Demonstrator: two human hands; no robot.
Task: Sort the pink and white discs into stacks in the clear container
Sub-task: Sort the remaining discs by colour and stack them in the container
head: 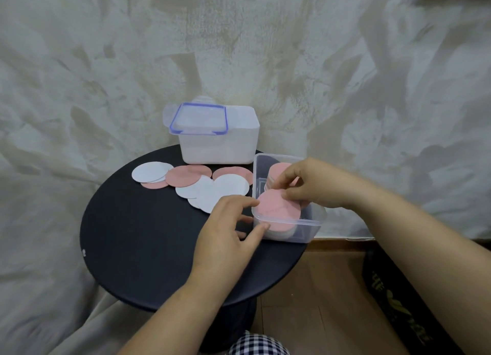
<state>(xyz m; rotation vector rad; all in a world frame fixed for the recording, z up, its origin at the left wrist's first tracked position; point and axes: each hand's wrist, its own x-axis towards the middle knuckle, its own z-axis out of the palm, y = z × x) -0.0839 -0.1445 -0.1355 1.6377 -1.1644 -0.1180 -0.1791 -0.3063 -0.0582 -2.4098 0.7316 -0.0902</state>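
A clear container (313, 219) stands at the right edge of the round black table (148, 248). Inside it a pink disc (276, 211) tops the near stack, and another pink disc (277, 169) tops the far stack. My right hand (305, 184) reaches over the container and pinches the far edge of the near pink disc. My left hand (228, 227) rests against the container's left wall, its fingertips touching that disc's left edge. Several loose pink discs (186, 175) and white discs (229, 185) lie overlapping on the table left of the container.
A white tub (218, 144) stands at the table's back, with a blue-rimmed clear lid (198, 120) leaning on it. A pale patterned cloth (79, 88) hangs behind and left. Wooden floor (318, 288) and a dark bag (398, 296) lie to the right.
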